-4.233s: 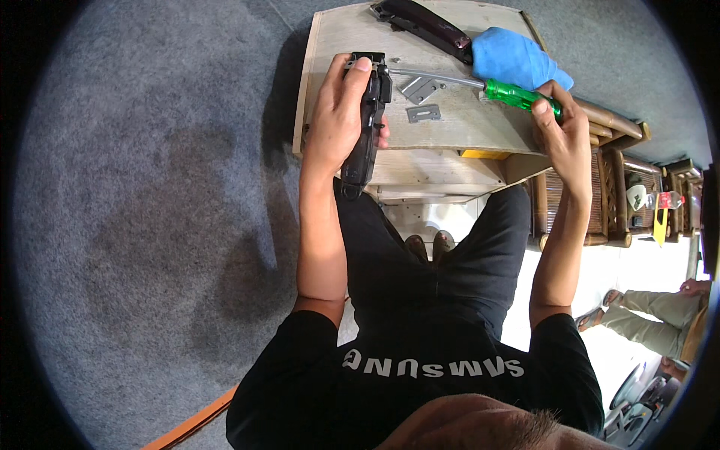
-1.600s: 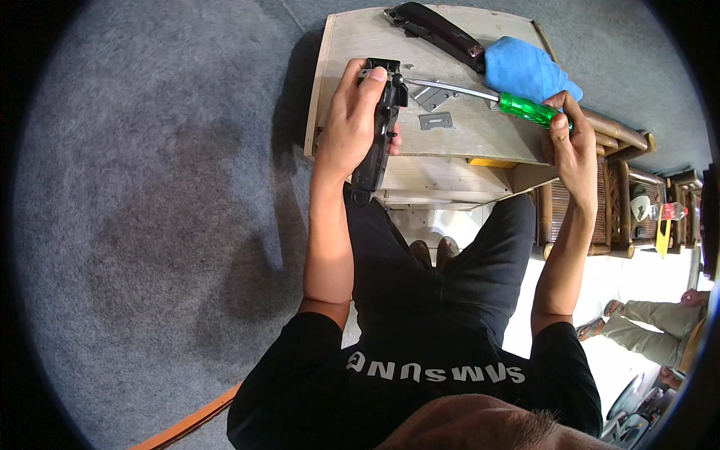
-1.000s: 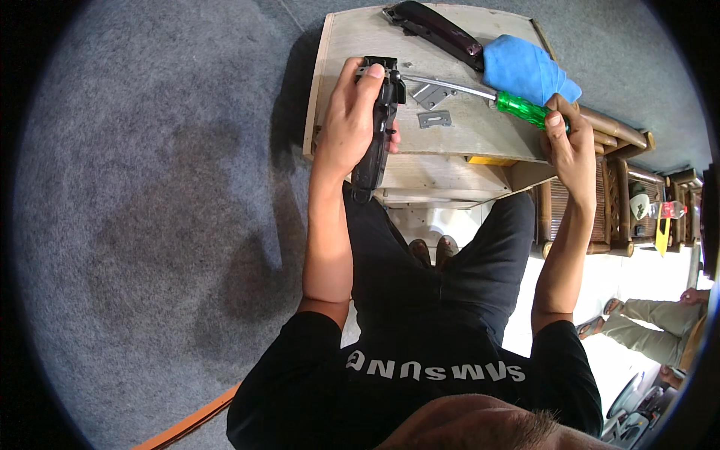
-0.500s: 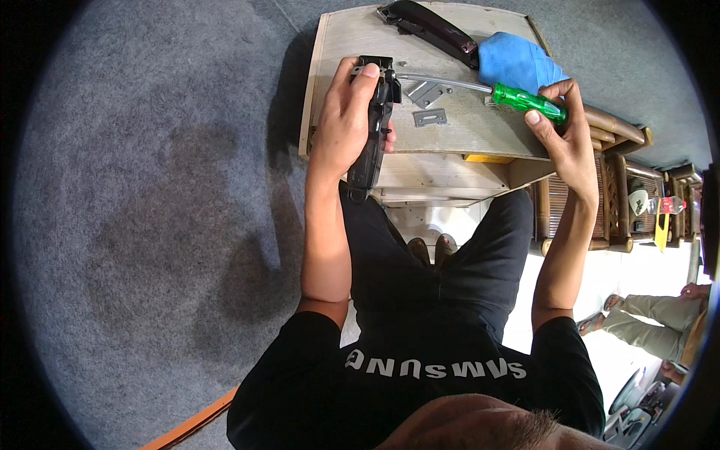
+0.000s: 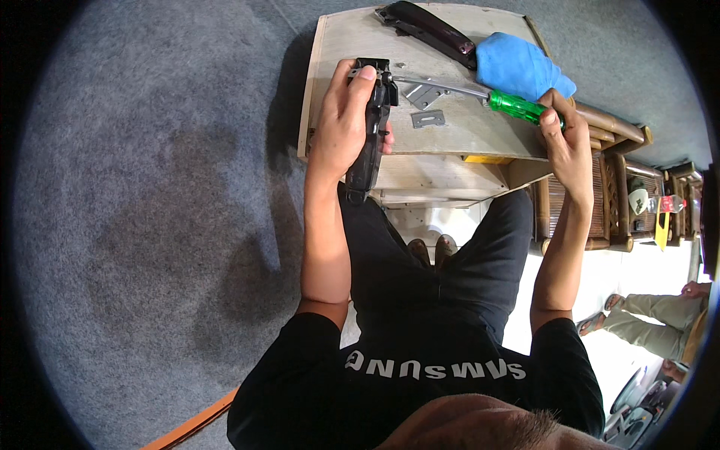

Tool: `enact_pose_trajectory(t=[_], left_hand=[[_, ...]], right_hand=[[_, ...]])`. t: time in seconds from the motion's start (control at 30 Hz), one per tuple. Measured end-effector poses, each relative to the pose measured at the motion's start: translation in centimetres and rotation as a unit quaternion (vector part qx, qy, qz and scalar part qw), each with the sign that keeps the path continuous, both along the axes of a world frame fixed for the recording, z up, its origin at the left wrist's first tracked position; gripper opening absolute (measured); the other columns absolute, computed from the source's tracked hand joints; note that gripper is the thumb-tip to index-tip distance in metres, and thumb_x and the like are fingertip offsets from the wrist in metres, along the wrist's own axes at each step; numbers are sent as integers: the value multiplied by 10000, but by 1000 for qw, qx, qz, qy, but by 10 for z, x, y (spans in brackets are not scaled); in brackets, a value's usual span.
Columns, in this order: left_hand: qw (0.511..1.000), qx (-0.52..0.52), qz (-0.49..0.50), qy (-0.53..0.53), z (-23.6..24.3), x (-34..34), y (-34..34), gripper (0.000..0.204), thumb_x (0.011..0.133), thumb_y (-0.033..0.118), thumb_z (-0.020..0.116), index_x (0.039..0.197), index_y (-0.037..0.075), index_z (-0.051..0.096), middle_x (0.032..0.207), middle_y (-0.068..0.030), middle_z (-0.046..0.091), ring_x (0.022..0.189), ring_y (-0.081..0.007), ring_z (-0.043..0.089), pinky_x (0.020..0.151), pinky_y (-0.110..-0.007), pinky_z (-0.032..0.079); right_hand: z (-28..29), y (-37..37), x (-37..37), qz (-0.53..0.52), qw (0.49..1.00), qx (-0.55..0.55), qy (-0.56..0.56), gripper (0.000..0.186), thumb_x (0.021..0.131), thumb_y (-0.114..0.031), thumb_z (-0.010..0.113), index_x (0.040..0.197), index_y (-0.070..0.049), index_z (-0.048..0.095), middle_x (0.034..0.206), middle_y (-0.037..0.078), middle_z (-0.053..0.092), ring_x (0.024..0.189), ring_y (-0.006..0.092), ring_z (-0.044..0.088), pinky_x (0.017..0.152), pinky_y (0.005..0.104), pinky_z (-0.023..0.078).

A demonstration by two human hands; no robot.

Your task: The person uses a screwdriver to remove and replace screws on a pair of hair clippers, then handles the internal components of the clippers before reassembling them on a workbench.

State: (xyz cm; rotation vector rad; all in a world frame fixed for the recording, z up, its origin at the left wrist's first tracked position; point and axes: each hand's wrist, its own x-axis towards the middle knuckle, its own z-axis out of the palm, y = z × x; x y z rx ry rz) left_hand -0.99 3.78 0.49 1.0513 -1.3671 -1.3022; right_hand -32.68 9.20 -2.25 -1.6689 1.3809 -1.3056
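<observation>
My left hand [image 5: 343, 124] is wrapped round an opened black hair clipper body [image 5: 368, 154], its thumb pressed near the clipper's far end. In my right hand [image 5: 568, 142] is a screwdriver with a green see-through handle [image 5: 516, 107]. Its metal shaft points left, and the tip meets the side of the clipper's head. Between my hands, metal clipper blades [image 5: 424, 95] and a small slotted metal plate [image 5: 428, 118] lie on the wooden tabletop [image 5: 465, 133]. A dark clipper cover [image 5: 429, 31] rests at the back beside a crumpled blue cloth [image 5: 517, 66].
Below the tabletop is an open shelf with a yellow thing [image 5: 486, 159] inside. Bamboo furniture [image 5: 577, 202] stands to the right, with a bottle [image 5: 670, 204] on it. Another person's legs [image 5: 649, 319] show at the far right. A grey carpet-like surface [image 5: 150, 210] fills the left.
My right hand has turned a little on the screwdriver's handle, its fingers curling further round. The handle has shifted slightly left and down. My left hand stays almost in place.
</observation>
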Motion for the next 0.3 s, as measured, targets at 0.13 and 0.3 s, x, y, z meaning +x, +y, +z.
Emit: enact_pose_trajectory(t=[0.13, 0.3], left_hand=[[1000, -1, 3, 2, -1, 0, 1, 341, 1099, 428, 523, 1113, 88, 507, 778, -78, 637, 523, -143, 633, 449, -304, 541], [1000, -1, -3, -12, 1, 0, 1, 350, 1093, 435, 538, 1125, 87, 511, 808, -94, 654, 531, -147, 642, 463, -307, 561]], right_hand=[[6, 1, 16, 0, 998, -69, 0, 351, 1026, -355, 725, 1032, -41, 567, 928, -9, 530, 861, 74, 457, 778, 239, 394], [-1, -3, -1, 10, 999, -35, 11, 501, 944, -363, 825, 1225, -81, 521, 1057, 22, 566, 959, 130, 518, 887, 257, 410]])
